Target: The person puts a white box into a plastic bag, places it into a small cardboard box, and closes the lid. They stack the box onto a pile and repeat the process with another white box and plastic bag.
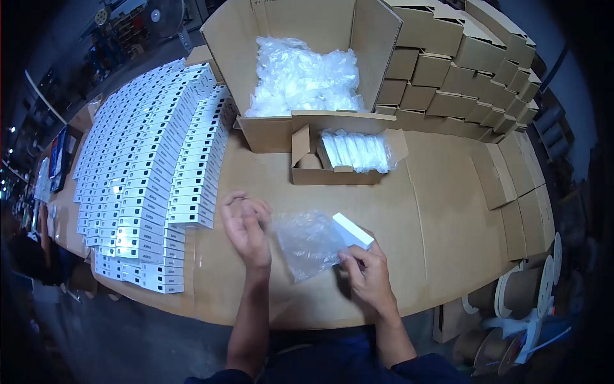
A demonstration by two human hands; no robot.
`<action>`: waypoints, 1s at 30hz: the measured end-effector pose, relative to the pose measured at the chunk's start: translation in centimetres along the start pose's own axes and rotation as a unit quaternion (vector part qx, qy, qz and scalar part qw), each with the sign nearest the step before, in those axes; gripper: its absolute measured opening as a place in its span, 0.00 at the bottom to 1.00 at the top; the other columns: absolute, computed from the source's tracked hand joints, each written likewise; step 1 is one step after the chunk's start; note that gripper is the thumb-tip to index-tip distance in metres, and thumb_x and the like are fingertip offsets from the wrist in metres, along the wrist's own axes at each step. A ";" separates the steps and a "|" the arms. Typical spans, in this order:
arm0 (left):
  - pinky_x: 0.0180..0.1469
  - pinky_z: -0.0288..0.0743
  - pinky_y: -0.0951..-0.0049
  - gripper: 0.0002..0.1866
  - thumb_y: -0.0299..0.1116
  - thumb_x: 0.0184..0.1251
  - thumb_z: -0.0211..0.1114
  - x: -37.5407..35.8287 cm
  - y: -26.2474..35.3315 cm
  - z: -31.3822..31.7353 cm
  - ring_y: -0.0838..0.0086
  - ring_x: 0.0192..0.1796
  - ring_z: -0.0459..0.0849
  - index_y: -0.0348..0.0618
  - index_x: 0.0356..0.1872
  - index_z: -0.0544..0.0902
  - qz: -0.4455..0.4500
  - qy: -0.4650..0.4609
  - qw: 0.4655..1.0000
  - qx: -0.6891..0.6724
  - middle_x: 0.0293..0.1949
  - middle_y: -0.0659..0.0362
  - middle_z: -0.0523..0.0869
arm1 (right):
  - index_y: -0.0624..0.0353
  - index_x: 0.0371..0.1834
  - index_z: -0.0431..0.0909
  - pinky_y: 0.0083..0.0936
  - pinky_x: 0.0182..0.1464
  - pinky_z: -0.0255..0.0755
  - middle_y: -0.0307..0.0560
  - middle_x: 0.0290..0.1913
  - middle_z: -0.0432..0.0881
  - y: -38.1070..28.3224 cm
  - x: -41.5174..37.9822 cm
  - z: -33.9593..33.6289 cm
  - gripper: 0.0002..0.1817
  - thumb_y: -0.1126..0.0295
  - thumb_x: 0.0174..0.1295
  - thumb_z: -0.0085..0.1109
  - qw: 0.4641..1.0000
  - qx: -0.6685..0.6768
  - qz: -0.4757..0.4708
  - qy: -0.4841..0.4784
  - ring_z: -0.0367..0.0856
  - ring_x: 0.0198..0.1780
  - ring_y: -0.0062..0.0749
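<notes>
Over the front middle of the table, my right hand pinches the edge of a clear plastic bag together with a slim white box. The bag spreads out to the left, crinkled and see-through, and partly overlaps the box. My left hand is open, palm up with fingers apart, just left of the bag and holding nothing. Beyond the hands stands an open cardboard carton, with a row of white boxes wrapped in clear plastic in its right part.
Tall stacks of white boxes fill the table's left side. A large open carton at the back holds a heap of clear plastic bags. Brown cartons are piled at the back right. Cable reels stand beyond the right edge.
</notes>
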State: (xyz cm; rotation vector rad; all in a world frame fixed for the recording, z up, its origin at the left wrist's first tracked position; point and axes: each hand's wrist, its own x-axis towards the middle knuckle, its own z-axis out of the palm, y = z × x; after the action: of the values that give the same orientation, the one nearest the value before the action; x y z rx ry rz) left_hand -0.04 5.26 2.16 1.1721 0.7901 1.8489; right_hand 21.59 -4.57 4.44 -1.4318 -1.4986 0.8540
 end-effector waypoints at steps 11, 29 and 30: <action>0.66 0.78 0.65 0.42 0.24 0.53 0.83 -5.9 2.3 1.2 0.65 0.63 0.83 0.35 0.70 0.73 -0.329 -0.145 0.928 0.094 0.58 0.50 0.85 | 0.63 0.50 0.88 0.39 0.67 0.73 0.63 0.63 0.80 0.3 0.2 0.0 0.13 0.79 0.63 0.64 0.997 -0.018 -0.070 0.020 0.80 0.64 0.53; 0.54 0.86 0.59 0.26 0.35 0.55 0.84 -6.1 2.9 0.5 0.57 0.49 0.94 0.34 0.52 0.85 -0.230 -0.259 0.903 0.255 0.46 0.46 0.93 | 0.62 0.51 0.62 0.20 0.50 0.83 0.54 0.55 0.79 -3.5 4.5 0.1 0.21 0.84 0.67 0.68 0.958 0.274 -0.083 0.015 0.85 0.51 0.26; 0.55 0.86 0.60 0.26 0.32 0.55 0.84 -5.9 2.9 0.3 0.61 0.50 0.93 0.33 0.53 0.85 -0.236 -0.261 0.901 0.253 0.47 0.47 0.93 | 0.62 0.51 0.63 0.19 0.49 0.83 0.53 0.54 0.79 -3.2 4.6 -0.3 0.21 0.83 0.67 0.68 0.965 0.250 -0.081 0.017 0.85 0.51 0.25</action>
State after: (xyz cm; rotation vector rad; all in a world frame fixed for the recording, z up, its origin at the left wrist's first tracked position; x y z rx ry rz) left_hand 0.94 -1.31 2.14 1.5383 1.1430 0.8833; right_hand 20.78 -0.40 8.07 -0.9335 -1.2375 1.0120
